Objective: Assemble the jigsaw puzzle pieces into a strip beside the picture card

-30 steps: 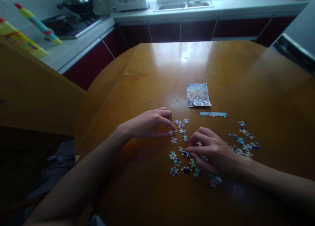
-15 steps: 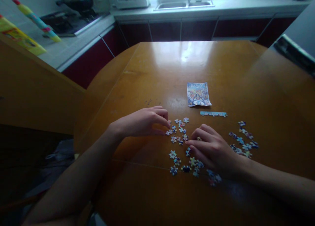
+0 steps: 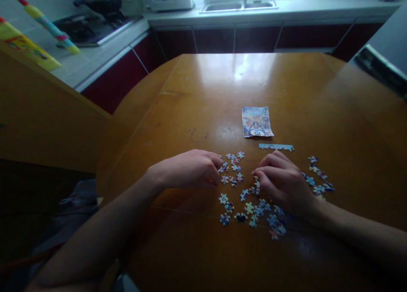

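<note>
Small jigsaw puzzle pieces [image 3: 233, 180] lie loose on the wooden table in front of me. My left hand [image 3: 193, 169] rests at the left edge of this group, its fingers bent downward and slightly apart, with no piece visible in them. Over the right side of the pieces is my right hand [image 3: 282, 177], thumb and index finger drawn together. Whatever may be between those fingertips is too small to make out; a piece [image 3: 257, 190] lies just below them. Beyond the right hand is a joined blue puzzle strip [image 3: 276, 147].
A creased picture sheet [image 3: 257, 121] lies behind the strip. More pieces [image 3: 319, 189] are scattered to the right. Around the wooden table [image 3: 190, 97] stand a counter with a sink [image 3: 222, 6], a stove with a dark wok [image 3: 101, 1], and a yellow package [image 3: 28, 50].
My right hand has shifted right and away from me, uncovering pieces beneath it. The left hand has moved slightly right and nearer to me, its fingers dipping lower.
</note>
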Action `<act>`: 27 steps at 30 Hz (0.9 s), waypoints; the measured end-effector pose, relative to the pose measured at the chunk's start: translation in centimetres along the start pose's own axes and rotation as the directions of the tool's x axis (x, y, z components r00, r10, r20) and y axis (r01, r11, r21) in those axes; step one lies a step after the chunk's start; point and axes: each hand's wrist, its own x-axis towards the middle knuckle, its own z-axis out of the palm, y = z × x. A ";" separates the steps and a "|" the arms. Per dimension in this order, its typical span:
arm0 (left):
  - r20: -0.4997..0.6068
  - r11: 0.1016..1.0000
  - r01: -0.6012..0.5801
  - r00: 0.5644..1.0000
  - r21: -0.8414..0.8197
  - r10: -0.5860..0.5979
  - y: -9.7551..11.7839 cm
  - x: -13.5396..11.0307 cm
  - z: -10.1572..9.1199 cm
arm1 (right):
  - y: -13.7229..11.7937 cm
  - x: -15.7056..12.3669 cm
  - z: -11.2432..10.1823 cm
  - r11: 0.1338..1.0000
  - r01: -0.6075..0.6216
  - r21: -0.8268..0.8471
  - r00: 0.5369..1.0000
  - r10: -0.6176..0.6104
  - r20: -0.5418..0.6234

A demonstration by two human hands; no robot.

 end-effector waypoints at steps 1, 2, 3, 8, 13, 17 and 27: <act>0.009 1.000 0.009 1.000 0.004 -0.009 0.0 0.0 0.1 | 0.0 0.0 -0.1 1.000 0.003 -0.001 1.000 -0.003 0.000; 0.022 1.000 0.019 1.000 0.010 -0.019 0.0 0.0 0.1 | 0.0 0.0 -0.1 1.000 0.007 0.001 1.000 -0.007 -0.001; 0.037 0.999 0.028 0.999 0.017 -0.028 0.0 0.0 0.2 | 0.0 0.0 -0.1 1.000 0.012 0.005 1.000 -0.012 -0.002; 0.069 0.999 0.041 0.997 0.025 -0.042 0.3 0.1 0.3 | 0.3 0.2 -0.3 0.999 0.028 0.024 0.999 -0.028 -0.032; 0.065 0.999 -0.031 0.997 0.027 0.030 0.9 1.0 0.7 | 0.4 0.0 -0.3 0.999 0.040 0.024 0.999 -0.040 -0.001; 0.079 0.997 -0.068 0.995 0.036 0.065 0.9 1.6 1.4 | 0.4 -0.1 -0.1 0.996 0.076 0.044 0.993 -0.080 0.082; 0.066 0.995 -0.069 0.996 0.067 0.065 0.3 1.8 1.8 | 0.1 -0.2 0.0 0.996 0.068 0.054 0.991 -0.074 0.115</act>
